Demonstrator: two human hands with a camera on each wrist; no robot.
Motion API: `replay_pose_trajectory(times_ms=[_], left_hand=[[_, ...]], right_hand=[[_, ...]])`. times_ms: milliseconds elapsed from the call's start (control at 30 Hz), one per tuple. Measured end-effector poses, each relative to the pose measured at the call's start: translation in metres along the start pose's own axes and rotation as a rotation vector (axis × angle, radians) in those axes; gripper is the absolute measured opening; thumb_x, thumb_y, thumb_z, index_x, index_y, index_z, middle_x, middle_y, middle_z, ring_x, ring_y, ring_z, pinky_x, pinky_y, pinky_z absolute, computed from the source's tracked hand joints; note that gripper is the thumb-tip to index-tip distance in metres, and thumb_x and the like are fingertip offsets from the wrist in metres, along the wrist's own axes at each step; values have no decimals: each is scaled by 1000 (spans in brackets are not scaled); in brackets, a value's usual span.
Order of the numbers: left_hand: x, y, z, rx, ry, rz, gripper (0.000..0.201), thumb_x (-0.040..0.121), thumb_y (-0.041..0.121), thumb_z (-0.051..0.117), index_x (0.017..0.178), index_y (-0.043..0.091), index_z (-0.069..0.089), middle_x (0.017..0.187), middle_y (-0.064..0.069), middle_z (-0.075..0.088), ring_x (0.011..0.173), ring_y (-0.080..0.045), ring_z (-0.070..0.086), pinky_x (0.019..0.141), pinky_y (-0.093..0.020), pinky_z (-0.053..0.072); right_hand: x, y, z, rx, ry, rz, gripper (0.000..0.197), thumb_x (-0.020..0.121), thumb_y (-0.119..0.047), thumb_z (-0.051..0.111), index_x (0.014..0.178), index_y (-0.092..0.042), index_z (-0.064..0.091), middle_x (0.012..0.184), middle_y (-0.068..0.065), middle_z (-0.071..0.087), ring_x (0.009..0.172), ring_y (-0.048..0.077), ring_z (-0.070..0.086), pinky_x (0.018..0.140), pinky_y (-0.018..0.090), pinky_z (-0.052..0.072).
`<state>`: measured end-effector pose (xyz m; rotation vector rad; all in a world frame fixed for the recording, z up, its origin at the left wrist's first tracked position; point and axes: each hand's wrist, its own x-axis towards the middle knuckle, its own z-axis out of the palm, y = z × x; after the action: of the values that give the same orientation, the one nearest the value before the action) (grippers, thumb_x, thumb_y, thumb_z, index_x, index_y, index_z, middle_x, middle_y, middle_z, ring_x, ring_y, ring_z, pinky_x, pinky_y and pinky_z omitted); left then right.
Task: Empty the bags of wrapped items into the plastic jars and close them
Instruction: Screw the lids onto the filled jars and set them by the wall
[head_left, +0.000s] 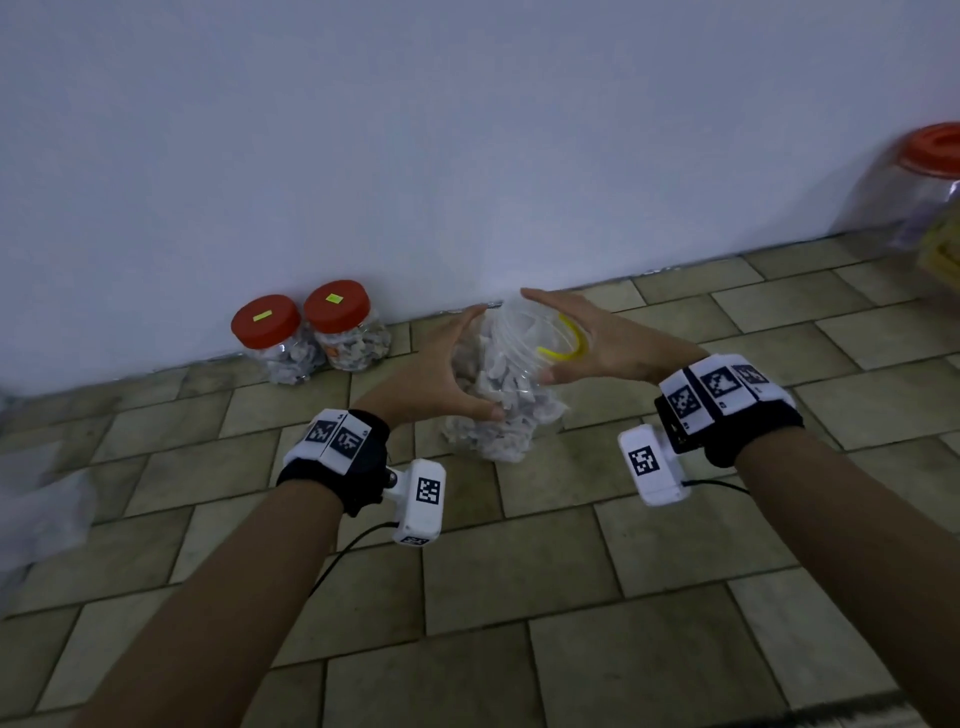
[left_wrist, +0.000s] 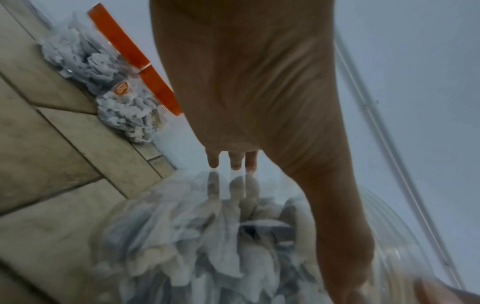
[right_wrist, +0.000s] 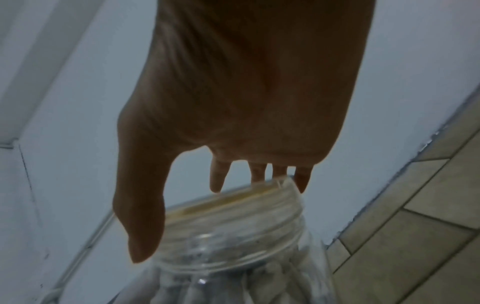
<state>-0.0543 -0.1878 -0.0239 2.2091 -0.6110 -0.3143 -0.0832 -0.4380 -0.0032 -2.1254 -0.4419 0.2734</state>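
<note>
A clear plastic jar (head_left: 498, 400) without a lid stands on the tiled floor, packed with pale wrapped items; a yellow ring (head_left: 569, 349) lies at its mouth, which leans to the right. My left hand (head_left: 480, 364) spans the jar's left side with spread, straight fingers; its fingertips (left_wrist: 235, 164) touch the plastic and the thumb lies along the jar (left_wrist: 207, 236). My right hand (head_left: 537, 335) is at the right of the mouth, fingers (right_wrist: 217, 181) straight over the threaded rim (right_wrist: 233, 218), thumb near the neck. No bag is between the hands.
Two closed jars with red lids (head_left: 267, 322) (head_left: 337, 306), full of wrapped items, stand by the white wall (head_left: 467, 130) to the left. A larger red-lidded jar (head_left: 914, 192) sits at the far right edge. Crumpled clear plastic (head_left: 41, 514) lies at the left.
</note>
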Motion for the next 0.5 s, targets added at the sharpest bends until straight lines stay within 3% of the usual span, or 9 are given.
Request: replay_pose_trajectory(times_ms=[133, 333, 400, 500], left_hand=[[0, 5, 5, -4, 16, -5, 117, 60, 25, 91, 150, 34, 15, 139, 20, 24, 124, 8, 27, 78, 8, 28], [2, 5, 21, -35, 75, -3, 122, 57, 30, 92, 150, 37, 14, 151, 1, 17, 124, -3, 33, 72, 7, 36], [4, 7, 25, -54, 84, -2, 121, 57, 30, 92, 149, 39, 15, 150, 1, 18, 115, 0, 40, 73, 6, 38], [4, 8, 28, -85, 92, -7, 119, 58, 28, 92, 149, 40, 16, 145, 2, 20, 98, 15, 43, 71, 4, 40]], right_hand=[[2, 7, 1, 17, -6, 10, 88, 75, -34, 76, 146, -37, 24, 150, -15, 21, 137, 2, 21, 115, 31, 22], [2, 14, 4, 6, 85, 2, 82, 76, -36, 75, 144, -37, 30, 149, -17, 27, 132, -5, 26, 113, 27, 25], [1, 15, 4, -3, 119, 35, 80, 76, -40, 74, 143, -40, 30, 150, -16, 27, 132, -4, 26, 110, 24, 27], [1, 16, 8, 15, 165, 82, 79, 75, -45, 73, 142, -41, 30, 150, -15, 28, 134, 0, 28, 108, 25, 29]])
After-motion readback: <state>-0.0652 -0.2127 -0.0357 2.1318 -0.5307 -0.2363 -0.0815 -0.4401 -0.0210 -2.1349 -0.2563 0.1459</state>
